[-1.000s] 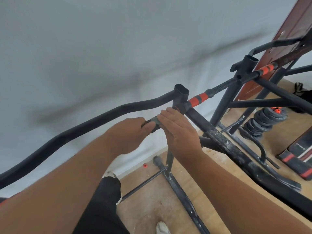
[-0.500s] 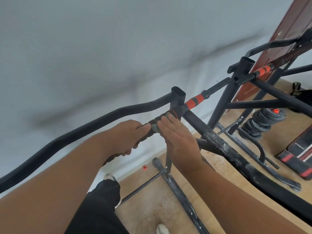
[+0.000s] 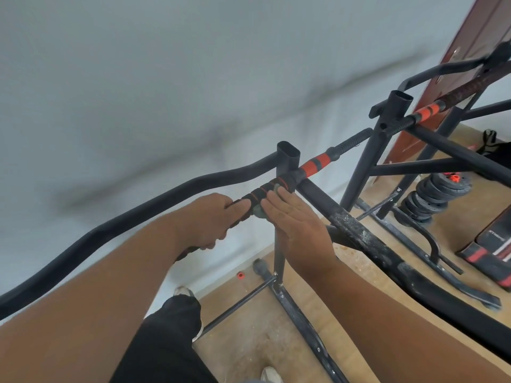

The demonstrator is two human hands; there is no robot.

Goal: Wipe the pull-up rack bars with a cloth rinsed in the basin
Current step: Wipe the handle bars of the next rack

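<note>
From the head camera: the left hand [image 3: 213, 218] is wrapped around the padded handle [image 3: 265, 193] of the pull-up rack [image 3: 287, 158], gripping it tight. A moment ago this hand sat up next to the right hand. Now it has slid down the handle, closer to the person, so more of the black foam with thin red rings shows.

The right hand [image 3: 297, 217] has flat, straight fingers. It presses a small grey-green cloth [image 3: 258, 210] against the side of the handle. Only a little bit of the cloth peeks out between the two hands. This hand has hardly moved.

I think this means the wiping is now on the padded handle, with the left hand keeping the bar steady. The long bar [image 3: 356, 230] to the right looks dusty and speckled white, so there seems to be much left to clean. The basin is not in the picture.

Weight plates [image 3: 431, 194] sit on the floor far off.
</note>
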